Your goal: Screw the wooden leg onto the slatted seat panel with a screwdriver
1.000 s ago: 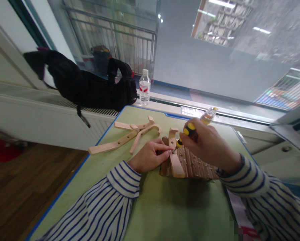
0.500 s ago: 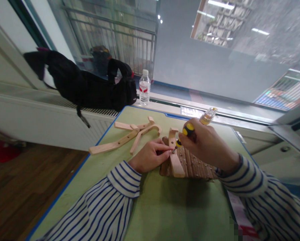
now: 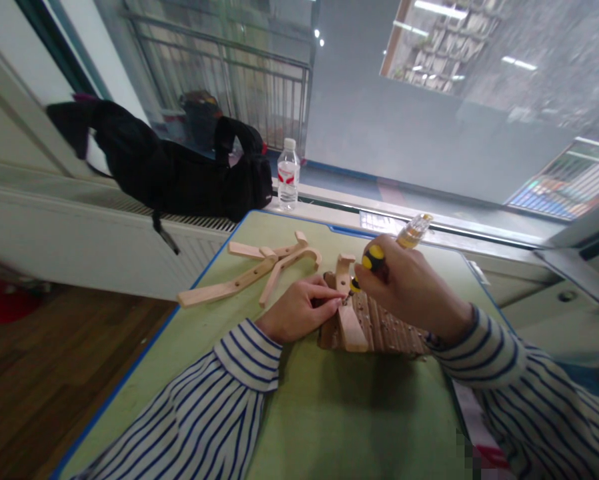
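Note:
My right hand (image 3: 407, 287) is wrapped round a yellow-and-black screwdriver (image 3: 379, 255) with a clear amber handle end. Its tip points down at a light wooden bar (image 3: 347, 320) lying across a slatted wooden panel (image 3: 387, 330) on the green table (image 3: 329, 413). My left hand (image 3: 299, 310) rests beside the bar with its fingers pinched together at the screwdriver tip. What the fingers pinch is too small to make out.
Two curved wooden pieces (image 3: 259, 270) with holes lie to the left on the table. On the ledge behind stand a water bottle (image 3: 288, 175) and a black bag (image 3: 179, 170). The table's left edge drops to a wooden floor (image 3: 54, 373).
My right hand and the screwdriver have shifted slightly left and turned a little. The left hand has stayed put.

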The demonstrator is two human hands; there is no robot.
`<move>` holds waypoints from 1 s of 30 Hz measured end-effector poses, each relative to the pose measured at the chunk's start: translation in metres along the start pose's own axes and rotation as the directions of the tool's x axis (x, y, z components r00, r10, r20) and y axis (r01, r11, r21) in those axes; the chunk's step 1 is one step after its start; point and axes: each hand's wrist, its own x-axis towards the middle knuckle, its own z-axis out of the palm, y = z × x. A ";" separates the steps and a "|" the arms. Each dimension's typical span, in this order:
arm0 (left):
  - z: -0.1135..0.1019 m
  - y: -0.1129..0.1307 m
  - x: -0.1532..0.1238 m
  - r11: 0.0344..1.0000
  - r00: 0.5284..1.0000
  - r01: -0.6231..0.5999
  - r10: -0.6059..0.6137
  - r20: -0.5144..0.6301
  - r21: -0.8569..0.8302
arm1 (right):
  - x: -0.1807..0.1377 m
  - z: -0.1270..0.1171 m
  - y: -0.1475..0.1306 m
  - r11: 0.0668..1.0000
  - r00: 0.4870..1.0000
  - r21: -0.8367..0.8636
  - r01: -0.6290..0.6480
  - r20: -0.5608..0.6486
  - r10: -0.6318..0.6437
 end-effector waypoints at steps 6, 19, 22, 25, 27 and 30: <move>0.001 0.000 -0.001 1.000 1.000 0.000 0.000 0.005 0.005 | 0.000 0.000 0.001 1.000 1.000 0.003 -0.003 -0.006 0.003; 0.003 -0.001 -0.001 0.999 1.000 -0.029 0.029 -0.006 0.045 | 0.001 0.002 0.001 1.000 1.000 0.011 -0.017 -0.007 0.018; 0.003 0.004 0.000 0.997 0.997 -0.043 0.046 -0.064 0.057 | 0.001 0.001 0.000 1.000 1.000 0.007 -0.015 -0.007 0.015; 0.002 0.010 0.000 0.995 0.987 -0.066 0.076 -0.144 0.068 | 0.001 0.001 0.000 1.000 1.000 0.008 -0.008 -0.013 0.008; 0.001 0.015 0.001 0.995 0.979 -0.078 0.089 -0.181 0.065 | 0.001 0.001 0.000 1.000 1.000 0.015 -0.003 -0.011 0.003; 0.001 0.021 0.001 0.995 0.976 -0.079 0.090 -0.199 0.061 | 0.001 0.000 -0.001 1.000 1.000 0.017 -0.006 -0.004 0.006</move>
